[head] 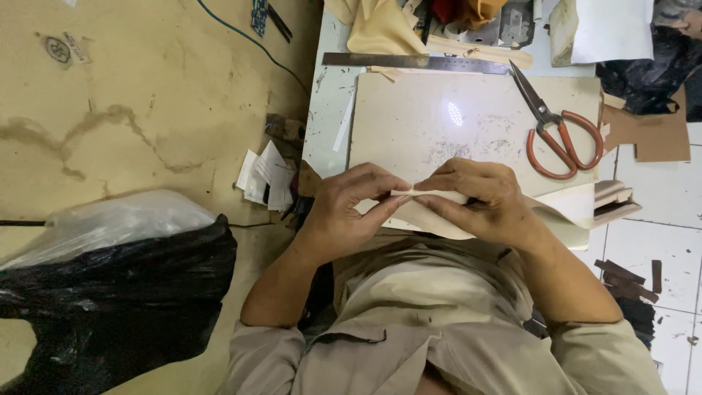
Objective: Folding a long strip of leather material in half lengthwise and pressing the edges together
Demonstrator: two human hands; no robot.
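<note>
A pale worktable [329, 110] fills the upper middle of the view, and on it lies one large cream cutting board [409, 124], scratched and bare in its centre. At 8 o'clock from the board, down on the tan floor [131, 95], sits one big bag of black plastic [110, 292] with a clear plastic sheet [117, 219] bunched on top.

At the board's near edge, roughly 6 o'clock, one cream sheet of soft material [439, 218] is held up between two hands. The left hand [347, 208] has its fingers curled in and its thumb and forefinger pinched together on the sheet's folded edge. The right hand [486, 197] is likewise closed, its fingertips pressing the same fold from the other side, the two hands nearly touching. The rest of the sheet trails out at 4 o'clock under the right wrist.

At 12 o'clock along the board's far edge lies one long steel ruler [417, 63]. At 2 o'clock rests one pair of scissors [556, 132] with orange-brown handles, blades pointing away. A small stack of white paper slips [263, 175] sits at 9 o'clock off the table's edge. Dark offcuts [621, 274] are scattered on the white tiles at 4 o'clock.
</note>
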